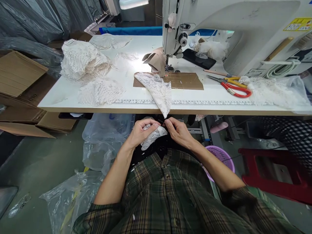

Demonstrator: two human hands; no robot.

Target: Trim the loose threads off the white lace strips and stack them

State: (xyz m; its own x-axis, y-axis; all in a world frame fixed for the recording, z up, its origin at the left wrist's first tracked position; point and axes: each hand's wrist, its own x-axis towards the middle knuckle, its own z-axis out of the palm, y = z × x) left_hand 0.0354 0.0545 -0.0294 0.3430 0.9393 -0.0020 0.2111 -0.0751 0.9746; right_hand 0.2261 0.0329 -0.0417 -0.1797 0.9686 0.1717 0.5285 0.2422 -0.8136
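In my lap, below the table edge, my left hand [143, 130] pinches a piece of white lace [154, 137] between thumb and fingers. Close by on the right, my right hand [179, 132] has its thumb and fingertips pressed together; whatever is between them is too small and dark to make out. Just above both hands, the tip of a folded lace piece [159, 92] hangs over the table's front edge. Its upper end lies on a brown card [187, 80] by the needle of the sewing machine [174, 29].
Lace heaps [84, 60] cover the table's left side. Red-handled scissors [235, 89], a black phone [198, 58] and more lace [265, 92] lie to the right. Cardboard boxes [21, 74] stand at left, a purple basket [220, 154] and red stool [248, 182] at lower right.
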